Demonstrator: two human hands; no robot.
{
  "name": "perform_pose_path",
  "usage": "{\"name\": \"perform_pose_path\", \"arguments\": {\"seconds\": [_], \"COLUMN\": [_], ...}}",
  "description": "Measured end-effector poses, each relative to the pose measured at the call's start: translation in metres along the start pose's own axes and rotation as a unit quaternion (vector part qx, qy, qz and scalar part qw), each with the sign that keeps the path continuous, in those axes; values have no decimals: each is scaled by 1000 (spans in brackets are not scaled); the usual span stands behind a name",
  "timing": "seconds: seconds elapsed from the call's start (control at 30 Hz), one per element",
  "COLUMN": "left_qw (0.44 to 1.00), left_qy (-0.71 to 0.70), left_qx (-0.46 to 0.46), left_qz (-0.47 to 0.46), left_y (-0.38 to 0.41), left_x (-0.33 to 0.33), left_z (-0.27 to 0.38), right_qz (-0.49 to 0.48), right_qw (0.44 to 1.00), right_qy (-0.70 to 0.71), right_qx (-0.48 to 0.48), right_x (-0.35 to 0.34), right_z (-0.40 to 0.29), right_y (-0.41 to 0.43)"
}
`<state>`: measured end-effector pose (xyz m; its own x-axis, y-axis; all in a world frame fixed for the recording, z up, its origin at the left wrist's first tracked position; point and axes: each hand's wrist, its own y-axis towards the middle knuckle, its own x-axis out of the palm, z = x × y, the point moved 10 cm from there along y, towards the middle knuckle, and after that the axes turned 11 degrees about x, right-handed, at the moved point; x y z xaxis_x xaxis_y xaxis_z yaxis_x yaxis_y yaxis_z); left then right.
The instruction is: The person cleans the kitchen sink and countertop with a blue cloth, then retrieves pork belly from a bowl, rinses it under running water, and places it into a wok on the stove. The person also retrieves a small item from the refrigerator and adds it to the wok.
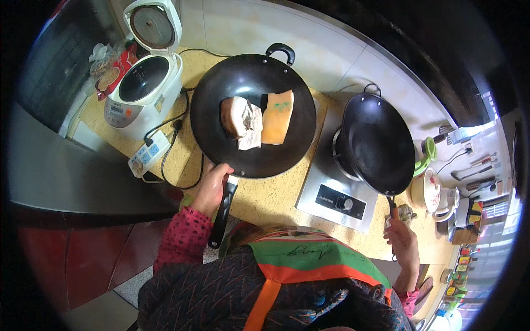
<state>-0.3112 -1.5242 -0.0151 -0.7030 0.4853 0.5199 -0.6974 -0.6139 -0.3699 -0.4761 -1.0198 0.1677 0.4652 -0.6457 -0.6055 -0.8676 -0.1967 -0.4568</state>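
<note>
My left hand (214, 186) grips the front edge of a large black wok (207, 124), where its black handle (224, 215) joins the pan. Inside the wok lie pieces of pork belly (244, 122) and a flat yellowish slab of pork skin (278, 118). On the right, my right hand (401, 238) is closed around the handle of a second black wok (377, 140) that holds no food. This second wok is tilted over the burner of a steel cooktop (306, 194) with a control knob (344, 203).
A white rice cooker (163, 99) with its lid up stands at the left, near a power strip (150, 153) and black cords. Behind it is a red snack bag (118, 72). Enamel pots (426, 190) and a green plastic utensil (428, 153) are at the right. Utensils hang on the wall.
</note>
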Motion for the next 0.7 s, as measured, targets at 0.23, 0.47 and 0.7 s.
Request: {"name": "perform_pose_path", "arguments": {"seconds": [0.23, 0.47, 0.7], "left_qw": [986, 963, 955], "left_qy": [127, 227, 176], "left_qx": [87, 68, -55], "left_qz": [-67, -127, -231], "left_y": [-110, -154, -185], "left_x": [24, 28, 108], "left_z": [16, 35, 66], "right_qz": [-79, -119, 60], "right_qw": [994, 986, 993], "right_qy": [46, 62, 13], "right_qx": [-58, -98, 105], "right_x": [28, 47, 119], "right_z": [4, 89, 216], "right_y": [-32, -85, -203]}}
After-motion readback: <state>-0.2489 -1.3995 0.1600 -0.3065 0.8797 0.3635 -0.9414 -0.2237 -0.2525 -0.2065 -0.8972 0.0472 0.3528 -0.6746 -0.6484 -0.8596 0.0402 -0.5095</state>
